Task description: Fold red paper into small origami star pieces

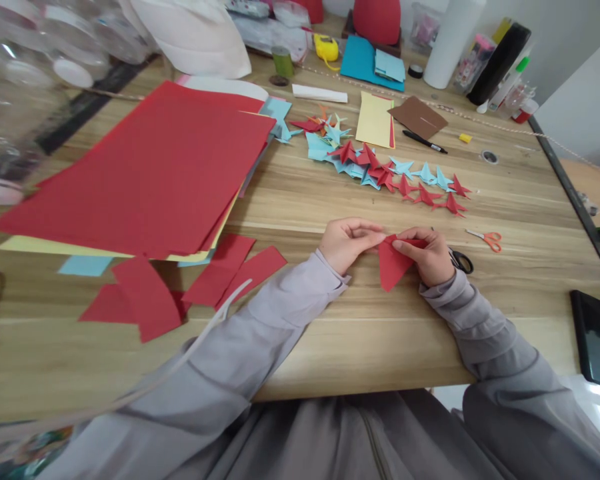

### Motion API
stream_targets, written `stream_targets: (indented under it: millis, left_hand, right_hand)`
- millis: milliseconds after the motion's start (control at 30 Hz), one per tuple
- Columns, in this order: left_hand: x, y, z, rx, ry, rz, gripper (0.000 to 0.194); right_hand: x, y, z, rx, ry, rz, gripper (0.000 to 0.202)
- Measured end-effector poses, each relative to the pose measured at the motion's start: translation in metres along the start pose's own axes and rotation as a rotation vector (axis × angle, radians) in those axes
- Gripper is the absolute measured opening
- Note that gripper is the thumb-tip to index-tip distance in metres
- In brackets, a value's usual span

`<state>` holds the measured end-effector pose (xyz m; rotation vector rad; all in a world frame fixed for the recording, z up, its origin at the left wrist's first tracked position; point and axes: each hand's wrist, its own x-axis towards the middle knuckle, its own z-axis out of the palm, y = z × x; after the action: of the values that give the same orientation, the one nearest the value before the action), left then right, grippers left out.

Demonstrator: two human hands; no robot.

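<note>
Between my two hands is a folded piece of red paper [393, 268], its pointed end hanging down toward me. My left hand [347, 243] pinches its upper left corner between thumb and fingers. On the other side my right hand [427, 253] is closed on the paper, thumb on top and fingers behind. Black-handled scissors [461, 261] lie partly hidden beside my right hand. Farther up the table are folded red paper cranes [427, 195] and light blue ones [403, 167], set out in rows.
Large red sheets [155, 173] are stacked at left, with cut red pieces [150, 300] in front. Small orange scissors [491, 240] and a phone [596, 337] lie at right. Yellow paper [374, 120], brown paper [417, 119] and a black pen [425, 141] lie farther back.
</note>
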<state>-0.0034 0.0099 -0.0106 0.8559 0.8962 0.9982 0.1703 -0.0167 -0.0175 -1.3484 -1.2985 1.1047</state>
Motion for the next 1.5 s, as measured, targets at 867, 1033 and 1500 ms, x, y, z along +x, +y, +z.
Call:
stream_targets:
  millis: [867,1033,1500]
  left_hand:
    - [-0.004,0.002,0.001,0.238,-0.02,0.15,0.022]
    - [-0.007,0.002,0.005,0.177,-0.026,0.119,0.03]
    - [-0.008,0.004,0.008,0.12,-0.048,0.092,0.019]
  right_hand:
    - [-0.001,-0.012,0.002,-0.074,-0.115,-0.028,0.03]
    - [-0.002,-0.013,0.001,-0.079,-0.152,-0.04,0.031]
    - [-0.004,-0.011,0.001,-0.096,-0.248,-0.07,0.028]
